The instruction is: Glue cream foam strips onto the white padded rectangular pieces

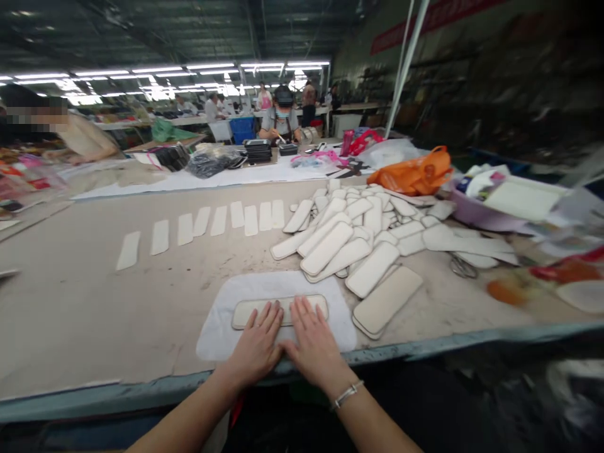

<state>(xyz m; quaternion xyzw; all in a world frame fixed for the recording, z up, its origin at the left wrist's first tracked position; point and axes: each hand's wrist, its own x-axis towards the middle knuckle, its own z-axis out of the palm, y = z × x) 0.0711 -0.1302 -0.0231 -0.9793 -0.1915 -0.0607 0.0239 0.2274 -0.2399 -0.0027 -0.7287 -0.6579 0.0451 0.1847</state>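
Note:
Both palms face down on a cream, rounded rectangular panel [245, 314] with a dark edge. It lies lengthwise on a white sheet [217, 333] close to the table's front edge. The fingers of my left hand [259, 336] stretch flat over the panel's middle. My right hand [314, 336], with a bracelet at the wrist, presses flat just right of it, the thumbs almost meeting. Part of the panel is hidden beneath my fingers. A pile of similar cream panels [372, 270] spreads out to the right of the sheet.
Several smaller cream pieces [218, 221] stand in a row farther back. Behind the pile sit an orange bag [415, 175] and a purple basin [486, 214]. Scissors [463, 267] lie to the right. A person [280, 116] works across the table, another person [80, 135] at left.

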